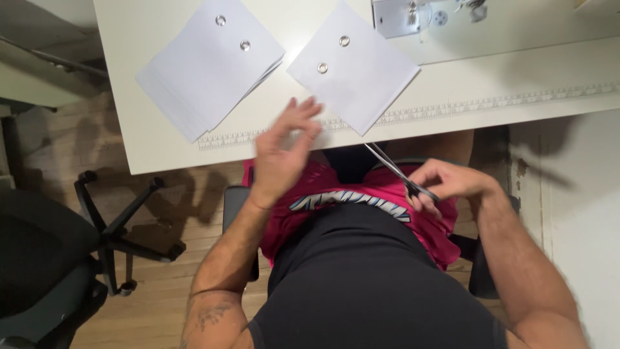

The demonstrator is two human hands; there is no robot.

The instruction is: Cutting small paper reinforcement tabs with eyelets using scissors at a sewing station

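The right hand [445,186] is closed around the dark handles of a pair of scissors [399,173], held low over the lap, just below the near edge of the worktop [161,148]. The blades slant up and away toward that edge, their tips ending just under the nearest corner of the right-hand stack of white paper [354,64]. Whether the blades are parted is too fine to tell.

The left hand [284,152] is raised and empty, fingers spread and loosely curled, hanging over the worktop edge just left of that same stack and touching nothing. It looks blurred, as if in motion.

The right-hand stack lies as a diamond with two metal eyelets near its upper part. A second stack [210,64], also with two eyelets and slightly fanned, lies well to its left. A printed ruler strip [491,103] runs along the worktop just beyond the near edge.

Judging by this, the scissors are in hand but no sheet is, so this looks like the moment before a cut. The free hand would have to grasp and steady a sheet by its near corner.
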